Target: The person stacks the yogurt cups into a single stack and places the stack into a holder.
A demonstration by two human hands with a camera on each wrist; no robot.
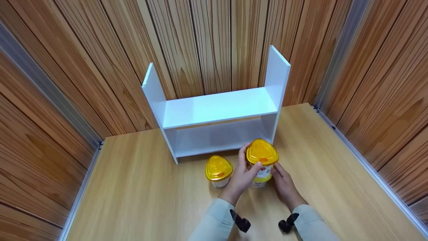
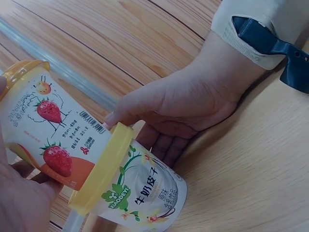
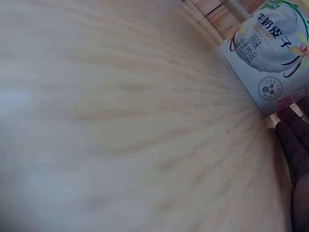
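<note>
Two yogurt cups stand one on the other in front of the shelf's right end. My left hand grips the upper cup, which is printed with strawberries and capped by a rounded-triangular yellow lid. Under it is the lower cup, white with leaf and flower print; the upper cup's base meets its yellow lid. My right hand holds the lower cup from the right, thumb at the lid's rim, fingers partly hidden behind the cup. A third yellow-lidded cup stands to the left on the table.
Behind the cups is a white two-level shelf with tall side panels. It stands on the wooden table against wood-plank walls. Metal strips run along the table's sides. Black straps are around both wrists.
</note>
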